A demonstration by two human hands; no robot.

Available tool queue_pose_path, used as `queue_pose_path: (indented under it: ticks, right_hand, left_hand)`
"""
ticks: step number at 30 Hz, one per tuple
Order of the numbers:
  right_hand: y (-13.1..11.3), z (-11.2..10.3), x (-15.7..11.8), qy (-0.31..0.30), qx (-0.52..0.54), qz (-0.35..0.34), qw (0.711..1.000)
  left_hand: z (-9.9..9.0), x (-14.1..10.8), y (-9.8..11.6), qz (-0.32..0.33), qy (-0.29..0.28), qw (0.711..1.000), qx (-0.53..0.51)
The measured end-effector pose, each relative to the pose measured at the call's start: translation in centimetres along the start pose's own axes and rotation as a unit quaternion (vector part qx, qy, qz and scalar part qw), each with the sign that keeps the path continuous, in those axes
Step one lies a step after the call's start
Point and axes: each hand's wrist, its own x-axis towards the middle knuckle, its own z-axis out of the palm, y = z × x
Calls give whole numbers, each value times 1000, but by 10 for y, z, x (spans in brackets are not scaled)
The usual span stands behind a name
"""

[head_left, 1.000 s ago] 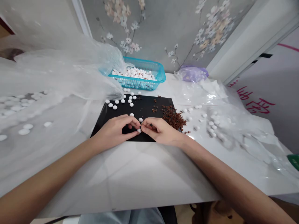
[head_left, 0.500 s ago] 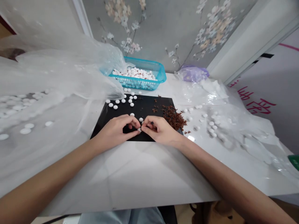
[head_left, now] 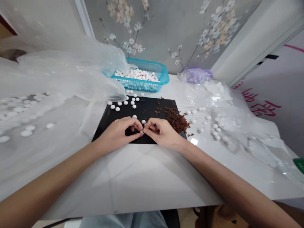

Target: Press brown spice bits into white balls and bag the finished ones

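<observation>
My left hand [head_left: 122, 131] pinches a small white ball [head_left: 142, 132] between thumb and fingertips, low over the front of a black mat [head_left: 147, 109]. Against that ball, the thumb and fingers of my right hand [head_left: 162, 131] are pressed together; whatever small piece they hold is hidden by the fingertips. More white balls [head_left: 125, 102] lie loose on the mat's back left, and a couple sit just behind my fingers. A heap of small reddish-brown branched pieces [head_left: 178, 120] covers the mat's right side, with a few strays nearby.
Behind the mat stands a blue basket [head_left: 163, 76] holding many white balls with brown bits. Clear plastic bags [head_left: 59, 72] spread over the left side, with balls there too. At right, another clear bag [head_left: 237, 126] lies on the white table [head_left: 133, 177] among loose balls.
</observation>
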Motion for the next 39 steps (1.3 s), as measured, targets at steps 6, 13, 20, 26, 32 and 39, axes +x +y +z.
queue_pose_path:
  ticks: [6, 13, 20, 26, 32, 39]
  right_hand:
    - [-2, -1, 0, -6, 11, 11, 1000]
    - [-1, 1, -1, 1, -12, 1, 1000]
    - [-1, 2, -1, 1, -8, 13, 1000]
    - [2, 3, -2, -4, -1, 23, 1000]
    - [1, 5, -2, 1, 2, 26, 1000]
    - [-6, 5, -2, 2, -26, 41, 999]
  left_hand:
    - [0, 0, 0, -7, -4, 1000, -2]
    - [0, 0, 2, -18, -5, 1000, 4]
    - [0, 0, 3, -18, -4, 1000, 5]
    - [0, 0, 3, -14, -4, 1000, 2]
    - [0, 0, 2, -14, -6, 1000, 0]
    - [0, -1, 3, -15, -2, 1000, 10]
